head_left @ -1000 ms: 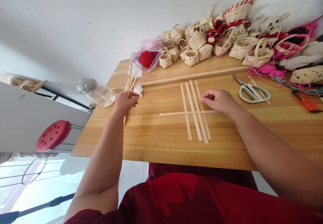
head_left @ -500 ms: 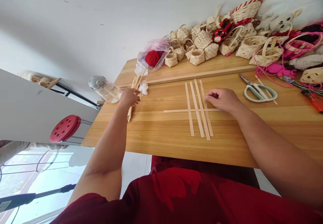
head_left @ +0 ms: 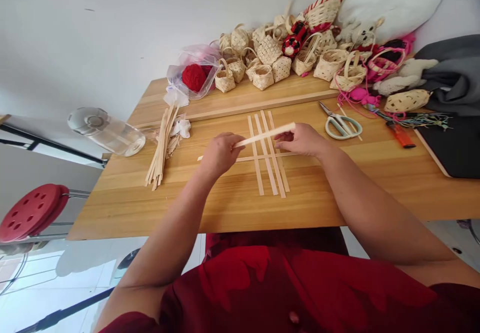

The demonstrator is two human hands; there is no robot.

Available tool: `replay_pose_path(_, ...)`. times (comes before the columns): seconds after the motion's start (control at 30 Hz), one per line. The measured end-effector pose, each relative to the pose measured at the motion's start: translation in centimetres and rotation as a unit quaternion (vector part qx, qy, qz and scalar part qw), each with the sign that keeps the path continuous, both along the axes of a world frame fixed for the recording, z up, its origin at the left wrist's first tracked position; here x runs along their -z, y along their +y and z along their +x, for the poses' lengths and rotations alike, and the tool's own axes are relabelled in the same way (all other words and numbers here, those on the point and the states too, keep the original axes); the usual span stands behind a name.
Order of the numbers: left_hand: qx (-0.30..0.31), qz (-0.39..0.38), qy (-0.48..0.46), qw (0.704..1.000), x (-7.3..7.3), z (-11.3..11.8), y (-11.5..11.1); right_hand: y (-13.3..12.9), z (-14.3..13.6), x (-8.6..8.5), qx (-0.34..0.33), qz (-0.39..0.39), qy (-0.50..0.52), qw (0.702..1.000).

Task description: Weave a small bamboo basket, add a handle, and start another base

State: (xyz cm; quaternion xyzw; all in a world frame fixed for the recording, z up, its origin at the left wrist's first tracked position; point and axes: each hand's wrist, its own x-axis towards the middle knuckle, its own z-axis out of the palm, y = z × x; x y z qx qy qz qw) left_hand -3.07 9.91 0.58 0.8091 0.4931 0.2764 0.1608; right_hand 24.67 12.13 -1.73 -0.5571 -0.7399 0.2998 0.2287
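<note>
A pale flat wooden strip (head_left: 266,134) is held slantwise above the table between my hands. My left hand (head_left: 222,154) pinches its left end. Curled at its raised right end is my right hand (head_left: 302,140), its fingertips partly behind the strip. Below lie several upright strips (head_left: 258,174) side by side, crossed by one horizontal strip (head_left: 247,158). My left hand covers part of that crossing strip. A bundle of loose strips (head_left: 159,150) rests on the table to the left.
Scissors (head_left: 342,125) lie right of the strips. Several small woven baskets (head_left: 263,77) and red yarn (head_left: 194,77) in a plastic bag stand along the back. A clear bottle (head_left: 116,135) is at left, an orange lighter-like object (head_left: 401,135) at right, beside a red stool (head_left: 32,210) off the table's left.
My left hand has come from the bundle to the middle with a strip. My right hand now meets the strip's other end. The view has shifted to the right.
</note>
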Motion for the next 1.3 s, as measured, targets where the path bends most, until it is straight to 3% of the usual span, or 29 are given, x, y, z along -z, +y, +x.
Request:
replay_pose_path(0.17,0.061,0.010,-0.006,0.998,2.0,3.6,0.5,0.1,-0.1,0.2,-0.039,-0.011,-0.053,0.998)
replay_pose_path(0.43,0.059,0.028,-0.034,0.997,4.2,3.1,0.2,0.5,-0.3,0.8,-0.077,0.023,-0.048,0.996)
replay_pose_path(1.3,0.126,0.006,-0.019,0.992,5.0,4.1,-0.1,-0.5,-0.9,-0.3,-0.081,0.024,-0.078,0.993)
